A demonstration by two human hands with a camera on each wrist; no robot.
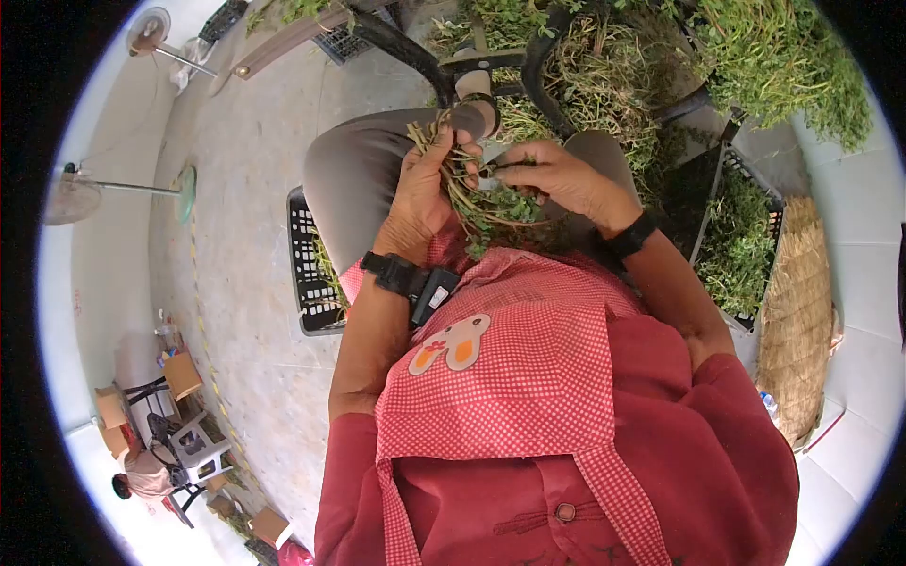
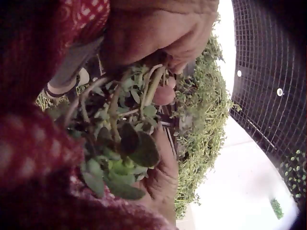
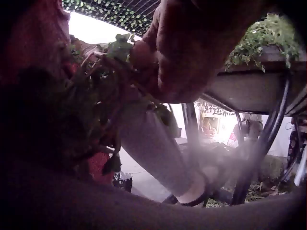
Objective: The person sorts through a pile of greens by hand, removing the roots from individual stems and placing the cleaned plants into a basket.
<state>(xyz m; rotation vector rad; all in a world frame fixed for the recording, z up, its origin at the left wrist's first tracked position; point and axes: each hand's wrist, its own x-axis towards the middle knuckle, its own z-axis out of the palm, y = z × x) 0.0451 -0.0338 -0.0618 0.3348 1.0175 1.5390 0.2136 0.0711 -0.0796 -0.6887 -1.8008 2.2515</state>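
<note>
In the head view the left hand (image 1: 425, 193) grips a bunch of leafy green stems (image 1: 505, 209) above the lap, stem ends poking up past the thumb. Close on its right, the right hand (image 1: 566, 181) has its thumb and fingers pinched together at the stems. The left wrist view shows the left hand (image 2: 163, 28) over the stems and rounded leaves (image 2: 120, 167), with the right hand (image 2: 160, 182) beyond them. Dark in the right wrist view, the right hand (image 3: 182, 52) has its fingertips at the leafy stems (image 3: 110, 76); what exactly they pinch is hidden.
Ahead is a black-legged table (image 1: 481, 58) bearing greens (image 1: 783, 57), with a large heap of stems (image 1: 604, 75) beneath. A black crate of greens (image 1: 736, 245) and a straw mat (image 1: 795, 302) are at right. Another black crate (image 1: 311, 274) stands by the left knee.
</note>
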